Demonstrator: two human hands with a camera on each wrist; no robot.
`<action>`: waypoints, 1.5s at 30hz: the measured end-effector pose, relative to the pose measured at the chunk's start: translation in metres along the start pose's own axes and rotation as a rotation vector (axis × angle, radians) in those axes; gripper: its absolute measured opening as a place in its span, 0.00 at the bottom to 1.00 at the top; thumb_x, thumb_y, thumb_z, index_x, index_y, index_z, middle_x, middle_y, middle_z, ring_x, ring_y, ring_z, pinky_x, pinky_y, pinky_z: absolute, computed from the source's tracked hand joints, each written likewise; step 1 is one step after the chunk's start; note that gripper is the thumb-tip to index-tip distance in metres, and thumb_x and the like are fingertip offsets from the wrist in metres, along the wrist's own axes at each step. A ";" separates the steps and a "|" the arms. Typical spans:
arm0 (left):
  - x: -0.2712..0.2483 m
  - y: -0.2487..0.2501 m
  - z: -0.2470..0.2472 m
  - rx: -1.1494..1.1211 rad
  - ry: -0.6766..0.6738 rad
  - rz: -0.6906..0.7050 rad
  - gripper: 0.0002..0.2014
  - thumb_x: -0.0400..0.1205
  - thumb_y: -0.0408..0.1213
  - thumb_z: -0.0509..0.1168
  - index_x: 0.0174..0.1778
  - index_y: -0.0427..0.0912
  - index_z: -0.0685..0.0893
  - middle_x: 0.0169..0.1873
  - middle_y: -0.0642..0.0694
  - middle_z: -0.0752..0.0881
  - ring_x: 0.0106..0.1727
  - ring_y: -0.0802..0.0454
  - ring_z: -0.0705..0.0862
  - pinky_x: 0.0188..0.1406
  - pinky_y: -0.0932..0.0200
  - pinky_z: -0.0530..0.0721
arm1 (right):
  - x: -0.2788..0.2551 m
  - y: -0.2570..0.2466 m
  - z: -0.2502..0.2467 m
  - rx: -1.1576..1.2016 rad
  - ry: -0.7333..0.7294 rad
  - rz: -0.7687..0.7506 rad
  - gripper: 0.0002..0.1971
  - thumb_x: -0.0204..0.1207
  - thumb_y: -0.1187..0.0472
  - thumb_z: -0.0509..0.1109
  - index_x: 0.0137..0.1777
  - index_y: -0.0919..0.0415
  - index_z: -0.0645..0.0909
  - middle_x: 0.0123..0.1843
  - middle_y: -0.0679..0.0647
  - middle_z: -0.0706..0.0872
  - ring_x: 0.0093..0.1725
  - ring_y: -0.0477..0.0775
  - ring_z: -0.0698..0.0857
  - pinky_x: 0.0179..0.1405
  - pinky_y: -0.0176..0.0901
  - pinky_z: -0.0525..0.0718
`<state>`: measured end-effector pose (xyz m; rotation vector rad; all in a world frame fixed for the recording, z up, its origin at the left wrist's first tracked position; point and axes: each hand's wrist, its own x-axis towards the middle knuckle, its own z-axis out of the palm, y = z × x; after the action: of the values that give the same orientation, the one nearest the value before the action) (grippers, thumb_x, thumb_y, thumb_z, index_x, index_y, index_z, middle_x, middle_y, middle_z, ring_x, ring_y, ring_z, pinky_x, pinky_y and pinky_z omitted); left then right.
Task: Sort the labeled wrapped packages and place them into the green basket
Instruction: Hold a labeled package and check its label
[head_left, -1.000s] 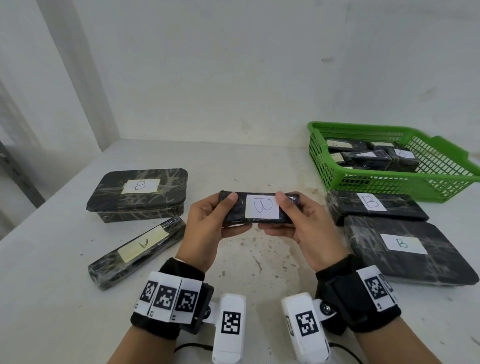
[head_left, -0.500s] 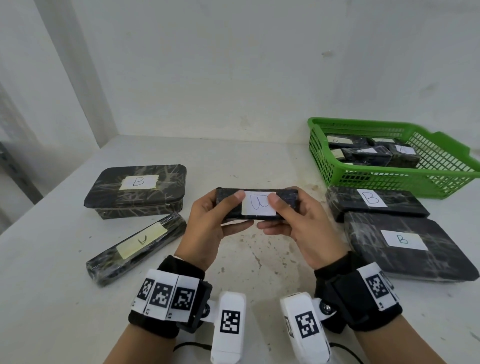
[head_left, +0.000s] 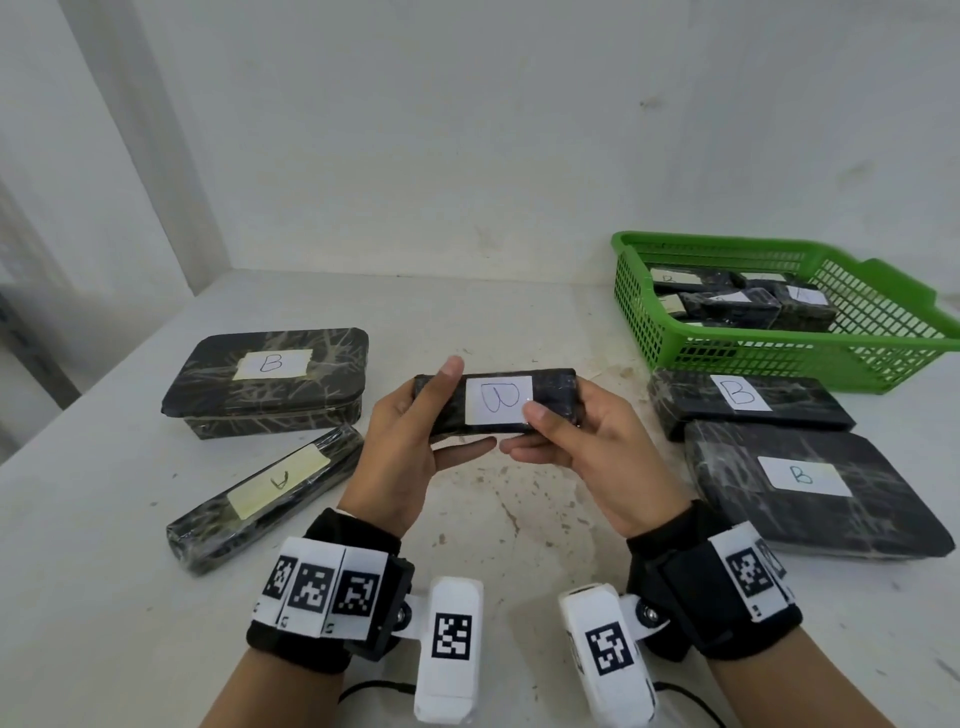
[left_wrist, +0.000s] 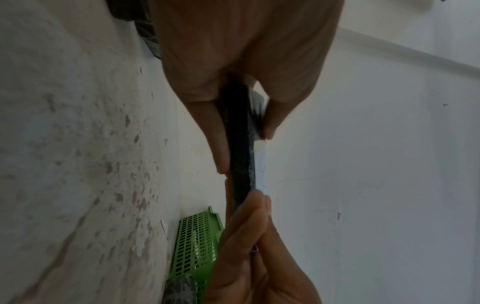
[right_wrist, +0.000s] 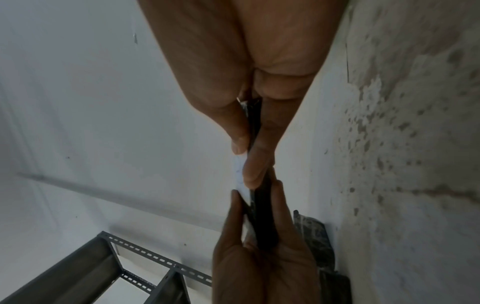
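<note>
We see a small black wrapped package (head_left: 550, 397) held above the table (head_left: 519, 519), white label facing up, our left hand (head_left: 410, 441) pinching its left end, our right hand (head_left: 587, 447) pinching its right end, green basket (head_left: 883, 338) well apart to the right, already holding several packages.

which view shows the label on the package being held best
The head view: the white label faces the camera, its handwritten mark readable. Both wrist views see the held package edge-on, the label only a thin white sliver.
</note>
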<state>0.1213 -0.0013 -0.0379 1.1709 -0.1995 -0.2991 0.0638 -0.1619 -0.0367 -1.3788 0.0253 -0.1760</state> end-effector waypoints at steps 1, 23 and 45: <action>0.000 0.000 0.001 -0.004 0.002 0.010 0.19 0.80 0.44 0.66 0.54 0.30 0.84 0.48 0.36 0.92 0.49 0.45 0.92 0.39 0.56 0.90 | 0.000 -0.001 -0.001 0.001 0.001 0.002 0.11 0.81 0.70 0.66 0.63 0.67 0.80 0.54 0.62 0.92 0.40 0.60 0.92 0.39 0.38 0.89; 0.003 0.000 -0.005 -0.085 -0.092 0.021 0.14 0.86 0.37 0.59 0.57 0.29 0.83 0.53 0.34 0.90 0.55 0.41 0.90 0.45 0.50 0.91 | 0.003 -0.009 -0.003 0.168 0.025 0.041 0.18 0.76 0.53 0.65 0.57 0.67 0.84 0.48 0.66 0.92 0.40 0.62 0.93 0.37 0.41 0.90; 0.004 -0.006 -0.004 -0.039 -0.075 0.096 0.15 0.77 0.38 0.65 0.55 0.34 0.87 0.47 0.39 0.93 0.50 0.46 0.92 0.48 0.55 0.91 | 0.002 -0.010 -0.002 0.166 0.073 0.028 0.19 0.83 0.52 0.59 0.57 0.68 0.83 0.46 0.65 0.92 0.36 0.61 0.92 0.33 0.41 0.90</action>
<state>0.1255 -0.0014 -0.0449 1.1092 -0.3134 -0.2615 0.0643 -0.1659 -0.0267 -1.2058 0.0892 -0.2006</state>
